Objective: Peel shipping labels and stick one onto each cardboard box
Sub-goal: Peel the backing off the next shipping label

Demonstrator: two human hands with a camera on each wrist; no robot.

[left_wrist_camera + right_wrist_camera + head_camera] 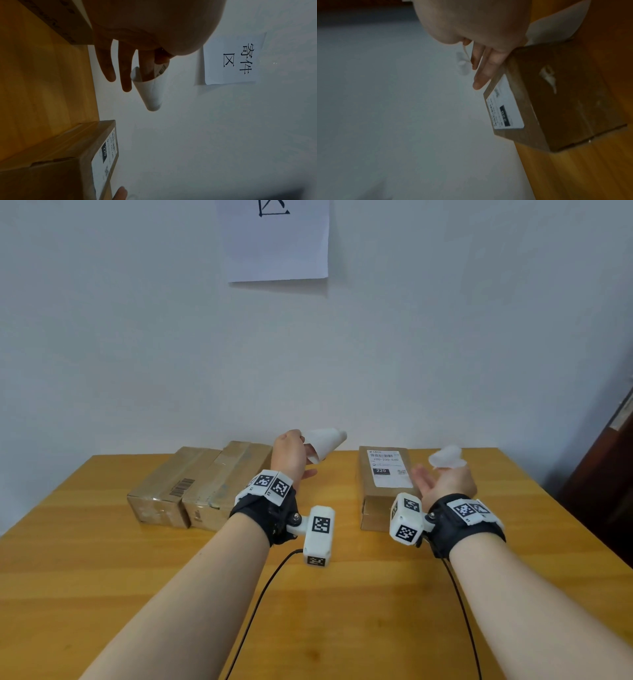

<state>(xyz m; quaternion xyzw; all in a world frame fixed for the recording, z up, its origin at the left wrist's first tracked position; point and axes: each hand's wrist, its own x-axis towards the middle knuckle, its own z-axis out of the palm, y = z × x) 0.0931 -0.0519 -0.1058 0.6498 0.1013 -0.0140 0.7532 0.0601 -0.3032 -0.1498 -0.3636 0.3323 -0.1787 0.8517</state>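
My left hand (pixel 295 453) is raised above the table's far edge and pinches a curled white shipping label (pixel 325 444) between thumb and forefinger. The left wrist view shows the label (pixel 150 89) rolled, with a barcode on its inner side. My right hand (pixel 445 478) pinches a crumpled translucent backing sheet (pixel 445 457), its other fingers straight; the sheet (pixel 462 65) is faint in the right wrist view. Two plain cardboard boxes (pixel 161 494) (pixel 222 484) lie side by side at the left. A third box (pixel 380 508) on the right carries a stuck label (pixel 388 472).
The wooden table (pixel 342 594) stands against a pale wall with a printed paper sign (pixel 275 241) taped above. Black cables (pixel 260 597) trail from both wrist cameras over the near table. A dark door (pixel 609 474) stands at the far right.
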